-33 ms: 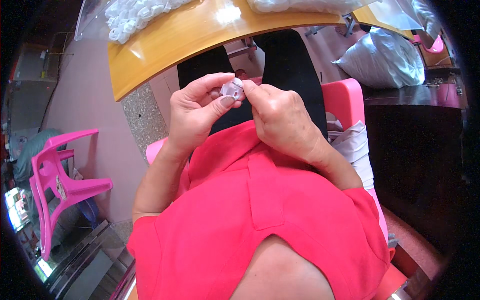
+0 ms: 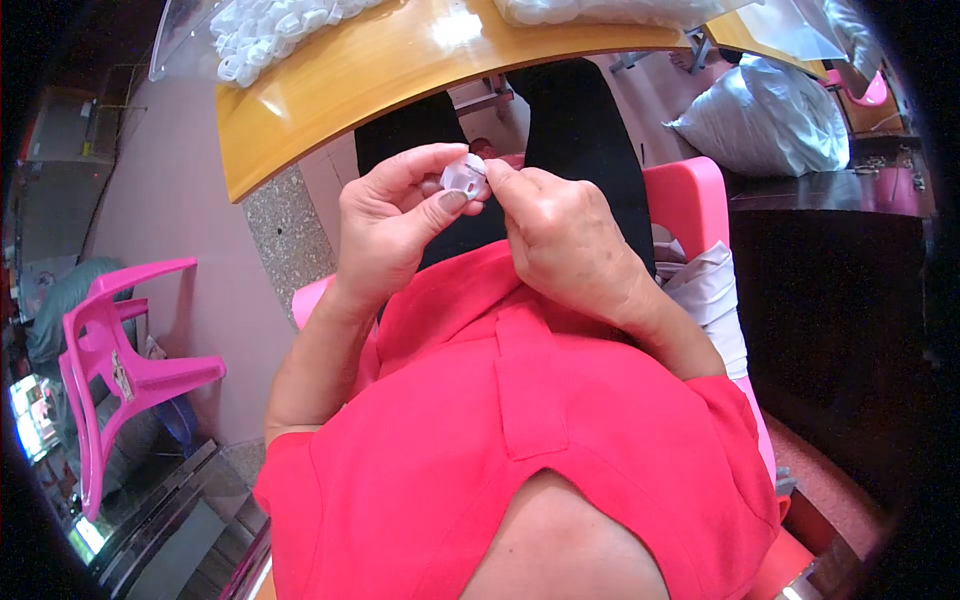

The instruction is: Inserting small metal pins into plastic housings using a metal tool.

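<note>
Between the thumb and fingers of my left hand (image 2: 395,215) is a small translucent white plastic piece (image 2: 463,179), roughly round, with a small slot in its side. My right hand (image 2: 570,230) is closed, its thumb and index finger pinched on the right edge of the same piece. Those fingertips hide that edge, so I cannot tell if a separate small part is in them. Both hands are held above my lap, just short of the table's near edge.
A wooden table (image 2: 330,95) spans the top, bearing a clear tray of white plastic pieces (image 2: 270,35) and a clear bag of white pieces (image 2: 600,10). A pink chair (image 2: 130,370) stands at left. A large white sack (image 2: 765,120) rests at right.
The plastic piece has turned very slightly in my fingers. Both hands are otherwise in the same place.
</note>
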A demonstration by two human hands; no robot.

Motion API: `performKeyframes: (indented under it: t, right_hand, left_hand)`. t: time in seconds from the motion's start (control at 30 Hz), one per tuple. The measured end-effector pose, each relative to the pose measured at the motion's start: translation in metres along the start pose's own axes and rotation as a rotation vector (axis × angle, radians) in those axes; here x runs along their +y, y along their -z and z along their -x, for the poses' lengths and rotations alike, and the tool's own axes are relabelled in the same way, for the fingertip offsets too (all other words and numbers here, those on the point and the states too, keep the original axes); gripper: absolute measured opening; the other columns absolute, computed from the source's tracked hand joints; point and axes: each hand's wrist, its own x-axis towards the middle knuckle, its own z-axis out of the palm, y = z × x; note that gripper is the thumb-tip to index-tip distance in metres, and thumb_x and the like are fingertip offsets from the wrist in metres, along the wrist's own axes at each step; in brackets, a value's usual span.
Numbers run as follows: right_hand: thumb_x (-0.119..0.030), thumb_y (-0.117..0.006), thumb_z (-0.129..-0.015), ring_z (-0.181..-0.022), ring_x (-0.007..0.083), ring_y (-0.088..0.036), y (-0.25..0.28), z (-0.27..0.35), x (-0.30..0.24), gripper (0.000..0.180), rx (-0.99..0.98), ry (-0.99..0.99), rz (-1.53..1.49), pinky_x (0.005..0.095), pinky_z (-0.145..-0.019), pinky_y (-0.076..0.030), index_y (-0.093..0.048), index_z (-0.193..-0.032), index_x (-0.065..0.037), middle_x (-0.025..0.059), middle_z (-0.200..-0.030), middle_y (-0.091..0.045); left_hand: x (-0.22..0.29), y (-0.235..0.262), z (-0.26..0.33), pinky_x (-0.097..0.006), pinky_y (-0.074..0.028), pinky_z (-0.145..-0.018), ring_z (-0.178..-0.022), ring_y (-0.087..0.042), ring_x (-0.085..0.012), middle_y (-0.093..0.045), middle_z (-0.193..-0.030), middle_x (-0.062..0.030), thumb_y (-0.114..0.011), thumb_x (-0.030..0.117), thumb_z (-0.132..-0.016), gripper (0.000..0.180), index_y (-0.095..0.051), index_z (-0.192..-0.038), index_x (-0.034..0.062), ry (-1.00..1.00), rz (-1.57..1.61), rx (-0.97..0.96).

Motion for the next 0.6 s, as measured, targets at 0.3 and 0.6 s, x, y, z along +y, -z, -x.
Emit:
performKeyframes:
  t: [0.3, 0.6]
  right_hand:
    - [0.003, -0.059, -0.081, -0.074, 0.0352, -0.065, 0.0073, 0.0030, -0.0027, 0.029, -0.035, -0.035, -0.039, 0.0389, -0.062, -0.053, -0.056, -0.110, 0.006, 0.0209, -0.085, -0.063]
    - [0.004, -0.058, -0.080, -0.072, 0.0348, -0.065, 0.0061, 0.0023, -0.0026, 0.030, -0.062, -0.034, 0.024, 0.0385, -0.060, -0.053, -0.056, -0.110, 0.006, 0.0204, -0.083, -0.063]
  left_hand:
    - [0.0001, 0.0031, -0.0027, -0.032, -0.056, -0.082, -0.089, -0.066, -0.0206, -0.065, -0.104, -0.0170, -0.064, 0.002, -0.086, 0.035, -0.055, -0.119, -0.0058, 0.000, 0.121, 0.033]
    - [0.0008, 0.0014, -0.0022, -0.032, -0.056, -0.083, -0.092, -0.065, -0.0206, -0.065, -0.104, -0.0161, -0.064, -0.001, -0.085, 0.034, -0.056, -0.118, -0.0053, -0.019, 0.073, 0.028]
